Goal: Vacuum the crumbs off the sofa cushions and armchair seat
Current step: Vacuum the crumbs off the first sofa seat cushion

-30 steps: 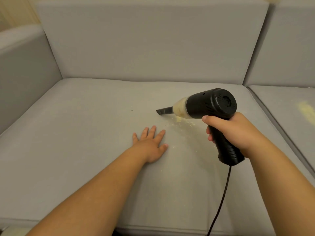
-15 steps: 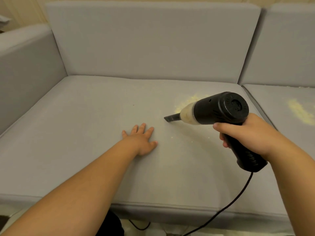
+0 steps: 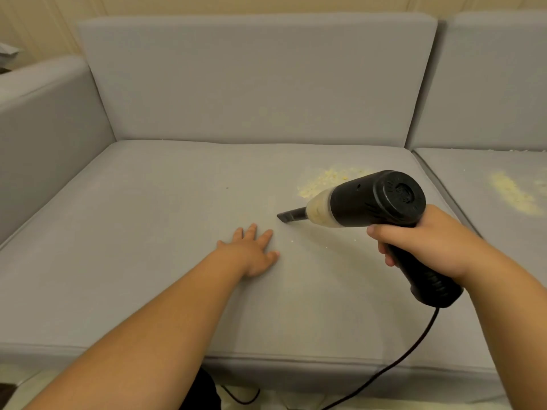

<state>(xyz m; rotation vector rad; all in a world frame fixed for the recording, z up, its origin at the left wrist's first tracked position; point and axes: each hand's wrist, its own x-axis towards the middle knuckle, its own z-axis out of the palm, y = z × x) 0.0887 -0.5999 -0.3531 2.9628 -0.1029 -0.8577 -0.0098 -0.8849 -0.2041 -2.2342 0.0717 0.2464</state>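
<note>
A black handheld vacuum with a clear, crumb-filled chamber points left, its narrow nozzle just above the grey seat cushion. My right hand is shut on the vacuum's handle. My left hand lies flat on the cushion, fingers spread, just left of and below the nozzle tip. A patch of yellow crumbs lies behind the vacuum near the back of the cushion. A few stray crumbs dot the fabric under the vacuum. Another crumb streak sits on the right-hand cushion.
The sofa's back cushion rises behind the seat and the left armrest bounds it. The vacuum's black cord hangs over the front edge to the floor. A gap separates the two seat cushions.
The view has pulled back and tilted up. The vacuum has drawn back toward me and off the crumb patch, which now shows behind it. My left hand stays flat on the cushion.
</note>
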